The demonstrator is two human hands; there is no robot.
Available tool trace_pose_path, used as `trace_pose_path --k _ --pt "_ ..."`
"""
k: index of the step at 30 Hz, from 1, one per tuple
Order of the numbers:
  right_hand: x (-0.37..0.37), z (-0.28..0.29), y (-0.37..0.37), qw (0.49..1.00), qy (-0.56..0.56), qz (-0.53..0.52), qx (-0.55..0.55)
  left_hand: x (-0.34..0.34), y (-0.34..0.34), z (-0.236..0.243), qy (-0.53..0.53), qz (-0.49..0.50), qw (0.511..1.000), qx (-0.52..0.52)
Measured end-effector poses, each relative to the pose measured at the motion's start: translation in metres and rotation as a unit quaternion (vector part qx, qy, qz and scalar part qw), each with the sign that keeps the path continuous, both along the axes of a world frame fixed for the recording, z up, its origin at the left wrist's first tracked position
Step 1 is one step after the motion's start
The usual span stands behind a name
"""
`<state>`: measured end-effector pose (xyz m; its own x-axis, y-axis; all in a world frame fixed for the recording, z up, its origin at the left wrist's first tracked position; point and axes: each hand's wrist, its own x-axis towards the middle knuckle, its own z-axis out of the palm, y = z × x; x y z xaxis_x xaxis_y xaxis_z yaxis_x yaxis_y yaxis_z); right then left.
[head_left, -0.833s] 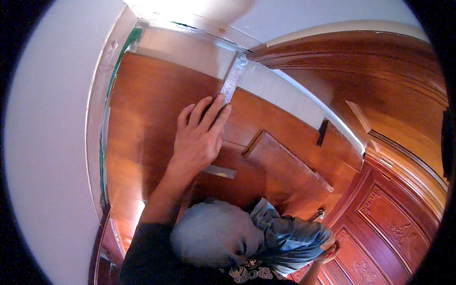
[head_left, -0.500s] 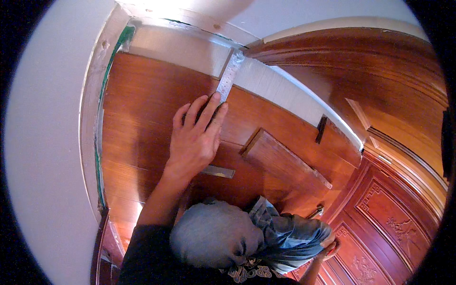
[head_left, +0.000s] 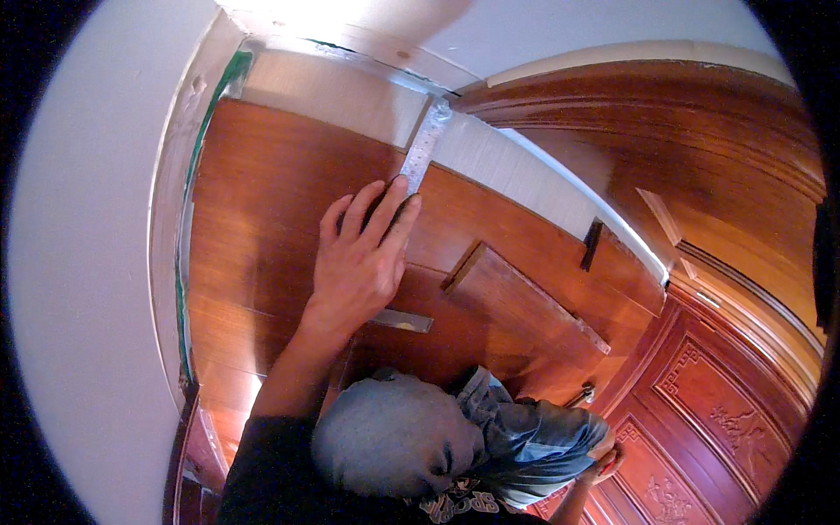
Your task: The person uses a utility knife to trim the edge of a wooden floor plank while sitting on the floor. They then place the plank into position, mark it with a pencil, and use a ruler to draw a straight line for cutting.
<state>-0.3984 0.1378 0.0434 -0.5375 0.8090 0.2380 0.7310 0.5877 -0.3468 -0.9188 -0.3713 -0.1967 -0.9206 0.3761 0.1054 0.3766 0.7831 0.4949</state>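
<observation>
Against the left edge of the view runs a pale wall [head_left: 79,262], and beside it a light door frame [head_left: 179,175] with a thin green strip [head_left: 182,289] along its inner edge. Next comes the reddish-brown wooden door [head_left: 262,219] with a pale band across its top. My left hand [head_left: 359,254] lies flat on the door, fingers stretched out and close together, pressing down a long metal ruler [head_left: 424,149]. The ruler runs from under my palm up over the pale band, and its lower end pokes out below my hand. Just right of my hand, a raised wooden panel [head_left: 525,302] sits at a slant on the door. A dark bracket [head_left: 592,245] shows near the door's upper edge, well apart from my hand. Low at the right, my right hand [head_left: 604,459] shows only in part behind bunched grey cloth [head_left: 525,437]; I cannot tell whether it is wide or closed. Carved wooden panelling [head_left: 717,394] fills the far right.
</observation>
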Motion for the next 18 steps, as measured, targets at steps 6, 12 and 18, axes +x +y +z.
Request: trace_pose_path --k 6,12,18 --pt "-0.005 -0.004 -0.001 1.000 -0.004 -0.009 0.014 0.000 0.001 0.000 0.001 0.000 1.000 -0.003" --pt "0.013 -0.003 0.013 0.998 0.038 -0.025 -0.039 0.000 0.000 0.001 -0.001 -0.001 1.000 0.004" --pt "-0.010 -0.003 -0.002 0.999 -0.028 0.009 0.025 0.000 0.000 -0.002 0.007 0.001 1.000 0.009"
